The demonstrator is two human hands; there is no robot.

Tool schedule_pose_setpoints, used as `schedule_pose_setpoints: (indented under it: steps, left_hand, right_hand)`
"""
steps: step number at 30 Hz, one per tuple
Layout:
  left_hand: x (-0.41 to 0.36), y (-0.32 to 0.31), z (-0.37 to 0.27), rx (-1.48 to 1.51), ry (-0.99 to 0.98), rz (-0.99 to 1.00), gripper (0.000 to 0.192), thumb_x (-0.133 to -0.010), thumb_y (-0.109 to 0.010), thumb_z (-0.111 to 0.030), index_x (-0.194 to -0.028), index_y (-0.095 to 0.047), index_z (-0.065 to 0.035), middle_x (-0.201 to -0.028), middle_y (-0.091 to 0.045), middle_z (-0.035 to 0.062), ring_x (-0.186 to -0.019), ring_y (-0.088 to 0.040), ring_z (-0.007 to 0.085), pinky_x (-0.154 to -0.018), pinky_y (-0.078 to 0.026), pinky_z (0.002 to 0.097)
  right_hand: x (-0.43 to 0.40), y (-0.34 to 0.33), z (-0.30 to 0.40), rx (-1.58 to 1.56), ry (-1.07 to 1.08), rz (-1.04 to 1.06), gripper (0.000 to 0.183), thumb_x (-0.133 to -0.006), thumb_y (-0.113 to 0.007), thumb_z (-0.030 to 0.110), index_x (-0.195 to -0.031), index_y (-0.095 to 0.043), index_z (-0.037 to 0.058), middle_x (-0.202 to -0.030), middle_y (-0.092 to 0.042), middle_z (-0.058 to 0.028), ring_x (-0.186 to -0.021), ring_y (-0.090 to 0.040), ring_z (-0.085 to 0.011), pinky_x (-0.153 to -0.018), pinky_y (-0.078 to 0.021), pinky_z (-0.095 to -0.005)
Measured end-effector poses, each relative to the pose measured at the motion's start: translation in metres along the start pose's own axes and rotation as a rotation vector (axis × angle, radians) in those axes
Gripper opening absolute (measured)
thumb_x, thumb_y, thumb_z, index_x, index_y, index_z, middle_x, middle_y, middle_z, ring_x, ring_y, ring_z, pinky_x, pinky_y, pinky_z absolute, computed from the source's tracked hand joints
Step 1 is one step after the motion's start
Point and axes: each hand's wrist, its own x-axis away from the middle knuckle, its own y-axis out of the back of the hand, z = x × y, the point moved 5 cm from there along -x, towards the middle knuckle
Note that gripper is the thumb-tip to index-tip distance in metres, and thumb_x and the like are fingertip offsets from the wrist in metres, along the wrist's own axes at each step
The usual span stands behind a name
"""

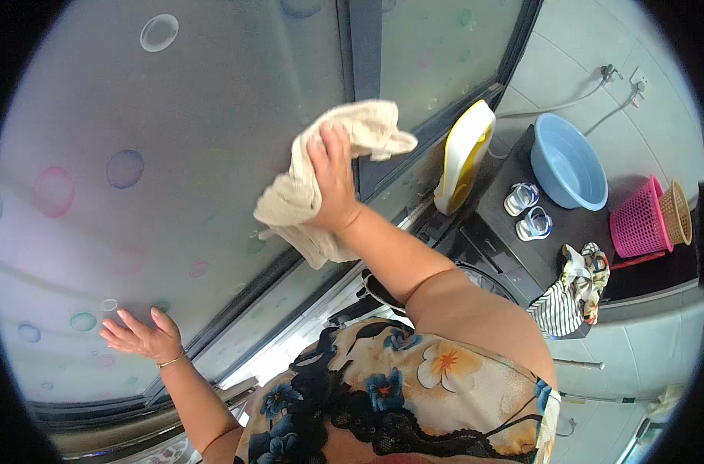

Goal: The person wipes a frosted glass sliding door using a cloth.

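Observation:
A frosted glass door panel [213, 116] with a printed bubble pattern stands before me in a dark metal frame [363, 69]. My right hand [334, 180] is on a crumpled cream cloth [366, 124], which lies over the panel beside the upright of the frame. The cloth bunches around the fingers, and part of it hangs below the wrist. At the lower left my left hand [146, 337] is empty, its fingers spread close to the glass. Whether its palm touches the glass cannot be told.
To the right, a dark washing machine [491, 232] carries a blue basin [566, 162], children's sandals [523, 200] and printed clothing [572, 290]. Behind these are a pink basket [636, 223] and a tan basket [680, 214]. A white and yellow plastic tub [462, 153] leans near the door frame.

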Motion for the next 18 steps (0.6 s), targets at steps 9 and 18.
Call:
schedule_pose_setpoints:
  steps: [9, 18]
  left_hand:
    - [-0.003, 0.0, -0.005, 0.013, -0.003, -0.016, 0.061, -0.092, -0.046, -0.045, -0.138, -0.039, -0.0059, -0.148, -0.025, 0.0217, -0.137, -0.02, 0.043, -0.106, -0.016, 0.0603]
    - [-0.004, 0.0, -0.004, 0.008, -0.015, -0.006, 0.061, -0.093, -0.044, -0.045, -0.139, -0.037, -0.0056, -0.148, -0.023, 0.021, -0.137, -0.019, 0.0424, -0.107, -0.016, 0.0582]
  right_hand:
    - [-0.071, 0.009, -0.007, -0.003, 0.155, -0.215, 0.074, -0.065, -0.078, 0.036, -0.123, -0.045, 0.0044, -0.128, -0.042, -0.0227, -0.118, -0.039, -0.0492, -0.1, -0.0324, -0.0545]
    - [0.053, 0.013, -0.026, 0.017, -0.021, 0.043, 0.063, -0.068, -0.076, 0.032, -0.119, -0.051, 0.0055, -0.127, -0.044, -0.0207, -0.12, -0.04, -0.0462, -0.101, -0.0318, -0.0547]
